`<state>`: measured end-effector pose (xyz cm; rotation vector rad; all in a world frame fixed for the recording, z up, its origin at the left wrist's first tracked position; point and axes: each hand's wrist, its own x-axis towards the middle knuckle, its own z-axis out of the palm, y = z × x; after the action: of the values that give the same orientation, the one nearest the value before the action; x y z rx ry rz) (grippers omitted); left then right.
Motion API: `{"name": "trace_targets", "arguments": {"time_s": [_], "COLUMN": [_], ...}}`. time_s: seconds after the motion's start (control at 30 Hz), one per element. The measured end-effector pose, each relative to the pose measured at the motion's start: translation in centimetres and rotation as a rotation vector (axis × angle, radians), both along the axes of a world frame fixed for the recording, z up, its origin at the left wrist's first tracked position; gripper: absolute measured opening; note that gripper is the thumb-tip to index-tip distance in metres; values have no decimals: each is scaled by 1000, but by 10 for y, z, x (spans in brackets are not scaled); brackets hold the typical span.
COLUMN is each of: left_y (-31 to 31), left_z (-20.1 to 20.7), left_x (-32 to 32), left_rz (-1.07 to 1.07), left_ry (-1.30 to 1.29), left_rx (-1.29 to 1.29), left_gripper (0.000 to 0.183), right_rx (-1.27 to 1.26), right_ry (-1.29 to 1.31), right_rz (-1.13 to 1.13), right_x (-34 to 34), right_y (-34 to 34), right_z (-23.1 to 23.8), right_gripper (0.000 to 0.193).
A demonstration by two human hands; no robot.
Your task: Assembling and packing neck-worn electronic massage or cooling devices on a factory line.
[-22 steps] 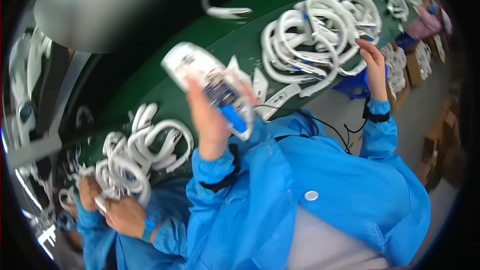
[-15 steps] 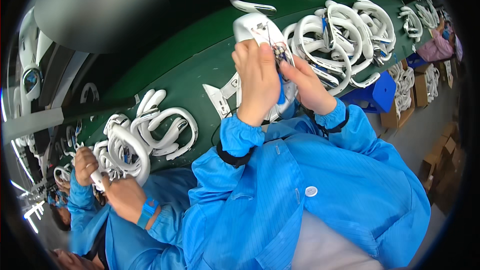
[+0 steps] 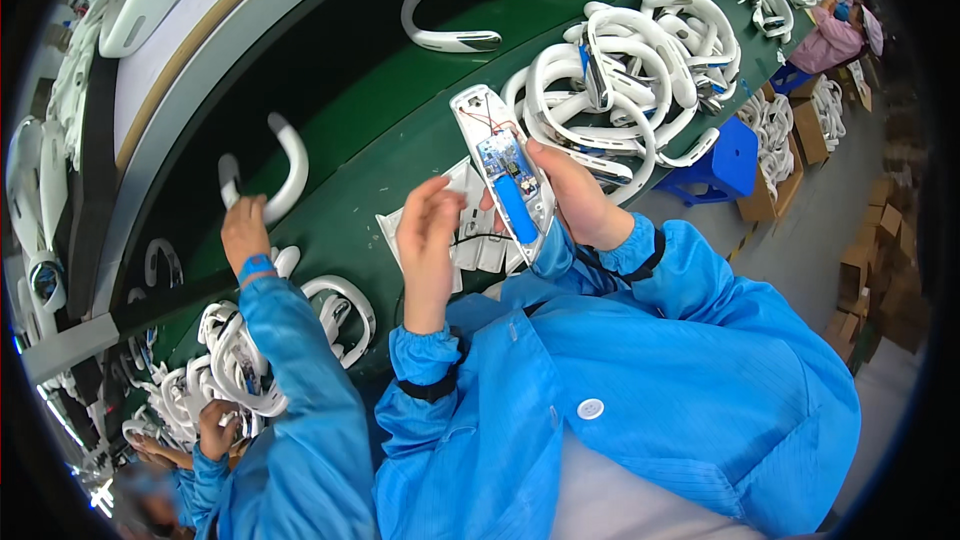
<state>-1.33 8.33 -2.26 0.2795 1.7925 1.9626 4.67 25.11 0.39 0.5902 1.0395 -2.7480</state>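
My right hand (image 3: 580, 195) grips a white neck fan (image 3: 473, 112) by one side, its open housing facing up. Inside lie a blue-green circuit board (image 3: 502, 160), thin red wires near the far end, and a blue battery cell (image 3: 515, 208) toward the near end. To the left of it is my left hand (image 3: 428, 245), empty, its fingers loosely bent and apart. Beneath the neck fan, on the green bench, sits a white fixture (image 3: 470, 252) with a dark cable across it, partly hidden by my hands.
A heap of white neck fans (image 3: 610, 90) lies right of my hands. Others stand on the belt (image 3: 330, 130) beyond. At left, a co-worker's hand (image 3: 245, 230) holds a neck fan (image 3: 292, 165), near another heap (image 3: 235, 360). A blue stool (image 3: 722, 155) and cartons (image 3: 870, 250) stand at right.
My left hand has let go of the neck fan and moved left. The neck fan has tilted, showing its board and battery. The co-worker's arm has reached forward to the belt.
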Motion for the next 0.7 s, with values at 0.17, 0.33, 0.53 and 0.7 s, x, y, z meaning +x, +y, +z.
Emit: {"name": "trace_targets", "arguments": {"time_s": [0.17,0.33,0.53,0.7], "left_y": [27,30,31,31], "left_z": [42,45,49,54], "left_x": [5,12,19,21], "left_rz": [-156,-102,-20,-11], "left_ry": [-213,-227,-138,-137], "left_rx": [226,282,239,179], "left_gripper": [44,49,46,46], "right_rx": [55,297,299,257], "right_ry": [36,185,191,191], "right_rz": [-51,-41,-24,-15], "right_x": [7,6,8,9], "right_y": [-8,-15,-17,-18], "right_z": [13,14,19,20], "right_gripper": [39,39,38,38]}}
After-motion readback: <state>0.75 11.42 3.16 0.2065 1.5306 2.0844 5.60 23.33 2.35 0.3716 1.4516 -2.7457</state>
